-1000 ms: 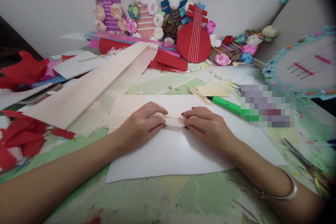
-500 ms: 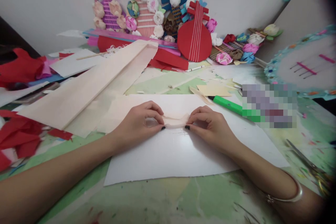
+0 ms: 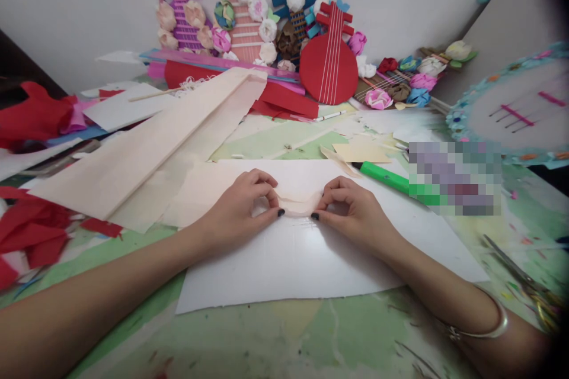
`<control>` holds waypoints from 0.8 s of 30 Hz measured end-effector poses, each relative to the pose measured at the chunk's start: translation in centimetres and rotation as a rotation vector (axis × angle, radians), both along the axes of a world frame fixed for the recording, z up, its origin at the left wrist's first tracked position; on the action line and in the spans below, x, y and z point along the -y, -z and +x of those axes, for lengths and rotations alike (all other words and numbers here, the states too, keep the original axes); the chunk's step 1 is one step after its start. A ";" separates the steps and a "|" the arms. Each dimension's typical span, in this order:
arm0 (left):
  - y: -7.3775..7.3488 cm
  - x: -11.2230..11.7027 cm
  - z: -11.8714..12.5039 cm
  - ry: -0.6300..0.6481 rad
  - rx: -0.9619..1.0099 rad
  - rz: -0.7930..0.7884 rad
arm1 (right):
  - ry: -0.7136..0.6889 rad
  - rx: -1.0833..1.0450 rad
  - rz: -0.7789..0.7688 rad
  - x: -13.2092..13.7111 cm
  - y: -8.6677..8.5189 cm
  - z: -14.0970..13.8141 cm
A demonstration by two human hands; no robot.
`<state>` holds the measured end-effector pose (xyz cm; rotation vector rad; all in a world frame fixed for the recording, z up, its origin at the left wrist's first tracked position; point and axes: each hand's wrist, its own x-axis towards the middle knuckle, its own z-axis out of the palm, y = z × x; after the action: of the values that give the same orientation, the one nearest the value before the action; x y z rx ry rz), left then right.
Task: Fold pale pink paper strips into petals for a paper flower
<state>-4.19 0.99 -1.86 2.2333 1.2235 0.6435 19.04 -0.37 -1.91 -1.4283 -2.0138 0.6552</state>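
Note:
Between my two hands is a small strip of pale cream paper, its middle sagging a little. My left hand pinches the strip's left end between thumb and fingers. The right end is pinched the same way by my right hand. Both hands are low over a white board lying on the table. Cream paper lies at the board's upper left, partly behind my left hand. A green utility knife rests along the board's upper right, beside a yellowish paper piece.
Scissors lie at the right. A long folded cream sheet spans the left, near red paper scraps. Along the wall stand a red paper lute and other flower-trimmed instruments. A round blue-edged piece leans at the far right.
The strip's edge nearest me has shifted slightly between my fingers, and my thumbs have moved a little. Both hands still pinch its ends. The things around are unchanged.

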 end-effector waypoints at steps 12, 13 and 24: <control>0.1 0.4 0.6 -0.039 -0.064 0.008 | 0.005 -0.019 -0.087 -0.3 -0.2 -0.3; 0.1 0.4 0.7 -0.048 -0.060 0.001 | 0.012 -0.015 -0.091 -0.2 -0.2 -0.3; 0.5 0.4 1.0 -0.086 -0.056 0.066 | 0.096 0.044 -0.085 0.0 -0.5 -1.3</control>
<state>-3.21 0.54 -2.33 2.2772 1.3509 0.6674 17.75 -0.33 -1.43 -1.5920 -1.9574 0.6803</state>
